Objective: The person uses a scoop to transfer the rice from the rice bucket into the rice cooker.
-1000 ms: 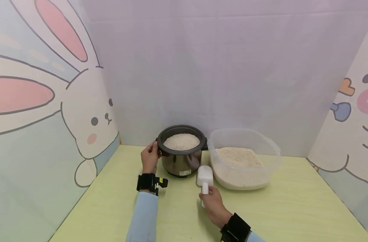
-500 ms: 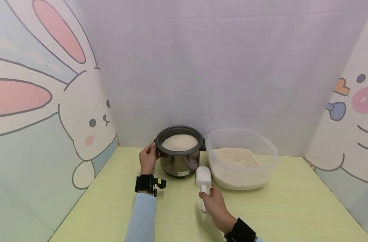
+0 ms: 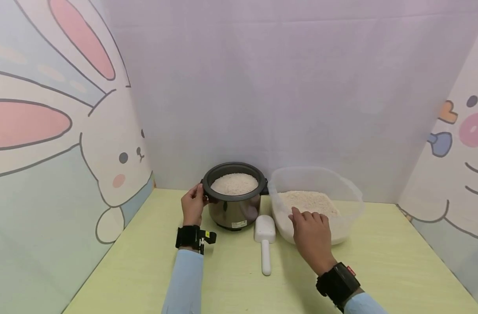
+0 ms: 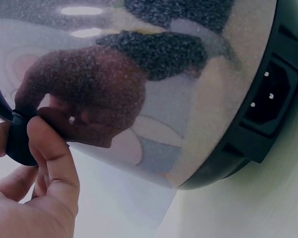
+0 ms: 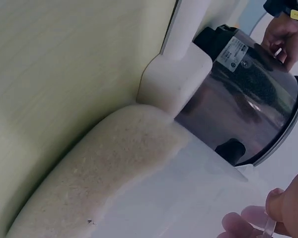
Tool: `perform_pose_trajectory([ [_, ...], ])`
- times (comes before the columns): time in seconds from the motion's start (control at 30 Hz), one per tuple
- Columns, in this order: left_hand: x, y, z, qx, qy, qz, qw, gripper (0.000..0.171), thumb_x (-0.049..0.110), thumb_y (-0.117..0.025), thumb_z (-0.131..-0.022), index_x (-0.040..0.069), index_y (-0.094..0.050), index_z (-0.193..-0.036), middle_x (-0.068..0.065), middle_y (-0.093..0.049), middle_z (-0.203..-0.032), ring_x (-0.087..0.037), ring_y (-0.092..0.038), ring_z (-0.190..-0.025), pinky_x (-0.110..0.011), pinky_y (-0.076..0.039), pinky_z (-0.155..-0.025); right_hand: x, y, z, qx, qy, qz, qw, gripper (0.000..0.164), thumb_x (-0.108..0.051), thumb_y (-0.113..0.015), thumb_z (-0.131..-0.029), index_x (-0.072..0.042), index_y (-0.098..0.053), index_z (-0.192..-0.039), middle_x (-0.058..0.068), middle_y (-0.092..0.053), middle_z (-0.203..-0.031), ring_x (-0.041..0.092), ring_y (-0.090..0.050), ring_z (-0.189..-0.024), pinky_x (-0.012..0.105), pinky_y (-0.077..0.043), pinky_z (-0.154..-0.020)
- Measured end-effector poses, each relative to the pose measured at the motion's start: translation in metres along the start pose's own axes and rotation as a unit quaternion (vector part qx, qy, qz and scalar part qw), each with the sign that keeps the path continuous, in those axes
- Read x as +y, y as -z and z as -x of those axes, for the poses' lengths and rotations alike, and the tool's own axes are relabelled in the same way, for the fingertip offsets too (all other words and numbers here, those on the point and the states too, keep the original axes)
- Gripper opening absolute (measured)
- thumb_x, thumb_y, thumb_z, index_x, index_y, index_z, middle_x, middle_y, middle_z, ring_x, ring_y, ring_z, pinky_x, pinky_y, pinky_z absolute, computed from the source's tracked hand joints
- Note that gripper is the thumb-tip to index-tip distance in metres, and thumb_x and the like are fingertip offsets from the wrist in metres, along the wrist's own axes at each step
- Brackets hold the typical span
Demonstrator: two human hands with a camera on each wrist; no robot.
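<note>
My left hand (image 3: 193, 207) pinches the black side handle (image 4: 21, 139) of a shiny dark rice cooker (image 3: 235, 211). The cooker is lidless and heaped with white rice (image 3: 235, 184). Just to its right stands a clear plastic container (image 3: 346, 185), partly filled with rice (image 3: 309, 201). At the container's near rim is my right hand (image 3: 312, 235); in the right wrist view, the thumb and fingers pinch that rim. A white scoop (image 3: 265, 233) lies on the table between my hands, its handle toward me and no hand touching it.
The yellow-green table (image 3: 231, 279) ends at a pale curtain (image 3: 278, 96) behind the cooker and container. Printed panels stand on both sides, a rabbit panel (image 3: 101, 165) at left. A power socket (image 4: 270, 96) shows low on the cooker's side.
My right hand has let go of the scoop, leaving it on the table, and moved right and away to the container's rim. The left hand stays on the cooker handle.
</note>
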State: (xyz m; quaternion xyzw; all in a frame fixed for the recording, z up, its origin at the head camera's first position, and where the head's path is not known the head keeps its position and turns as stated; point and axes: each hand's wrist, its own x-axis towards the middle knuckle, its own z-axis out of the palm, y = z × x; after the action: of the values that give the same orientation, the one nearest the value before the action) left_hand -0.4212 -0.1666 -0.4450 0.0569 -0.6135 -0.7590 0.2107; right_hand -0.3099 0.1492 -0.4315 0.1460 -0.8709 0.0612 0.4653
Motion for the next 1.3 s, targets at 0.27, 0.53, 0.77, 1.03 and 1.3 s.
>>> perform_pose_trajectory([
  [0.27,0.018,-0.003,0.015,-0.018,-0.027,-0.006,0.9995,0.032,0.022,-0.053,-0.091,0.004,-0.059,-0.116,-0.016,-0.055,-0.095,-0.025,-0.061,-0.077,-0.04,-0.053,-0.072,0.002,-0.006,-0.002,-0.002,-0.006,-0.016,1.0,0.017,-0.022,-0.059,-0.086,-0.005,-0.061,-0.087,0.012,-0.056,-0.066,0.032,-0.048,-0.061,0.047,-0.039,-0.063],
  [0.53,0.012,-0.003,0.011,-0.017,-0.02,0.004,0.9997,0.029,0.022,-0.054,-0.091,0.005,-0.061,-0.114,-0.015,-0.055,-0.092,-0.021,-0.063,-0.072,-0.032,-0.055,-0.066,0.002,-0.013,-0.004,-0.005,-0.015,-0.01,1.0,0.019,-0.023,-0.059,-0.086,-0.005,-0.063,-0.091,0.013,-0.055,-0.066,0.033,-0.048,-0.062,0.048,-0.039,-0.065],
  [0.77,0.015,0.001,0.012,-0.012,-0.023,-0.014,0.9996,0.031,0.024,-0.053,-0.091,0.006,-0.06,-0.115,-0.015,-0.054,-0.092,-0.024,-0.062,-0.074,-0.034,-0.055,-0.068,0.0,-0.017,-0.009,-0.023,-0.019,-0.036,0.999,0.016,-0.021,-0.06,-0.086,-0.007,-0.063,-0.092,0.011,-0.055,-0.066,0.031,-0.047,-0.062,0.049,-0.038,-0.072],
  [1.03,0.001,0.004,0.003,0.005,-0.023,-0.005,0.9997,0.032,0.03,-0.055,-0.089,0.01,-0.063,-0.112,-0.013,-0.055,-0.091,-0.019,-0.061,-0.07,-0.028,-0.055,-0.063,0.002,-0.023,-0.013,-0.04,-0.028,-0.087,0.995,0.011,-0.019,-0.061,-0.085,-0.01,-0.064,-0.092,0.006,-0.056,-0.067,0.026,-0.044,-0.059,0.049,-0.033,-0.075],
  [1.3,0.001,0.0,0.003,-0.001,-0.012,-0.026,0.9996,0.035,0.034,-0.053,-0.089,0.011,-0.062,-0.114,-0.013,-0.058,-0.095,-0.024,-0.06,-0.073,-0.032,-0.055,-0.066,0.006,-0.024,-0.013,-0.041,-0.026,-0.091,0.995,0.014,-0.021,-0.06,-0.086,-0.01,-0.063,-0.094,0.006,-0.057,-0.069,0.027,-0.045,-0.062,0.05,-0.033,-0.077],
])
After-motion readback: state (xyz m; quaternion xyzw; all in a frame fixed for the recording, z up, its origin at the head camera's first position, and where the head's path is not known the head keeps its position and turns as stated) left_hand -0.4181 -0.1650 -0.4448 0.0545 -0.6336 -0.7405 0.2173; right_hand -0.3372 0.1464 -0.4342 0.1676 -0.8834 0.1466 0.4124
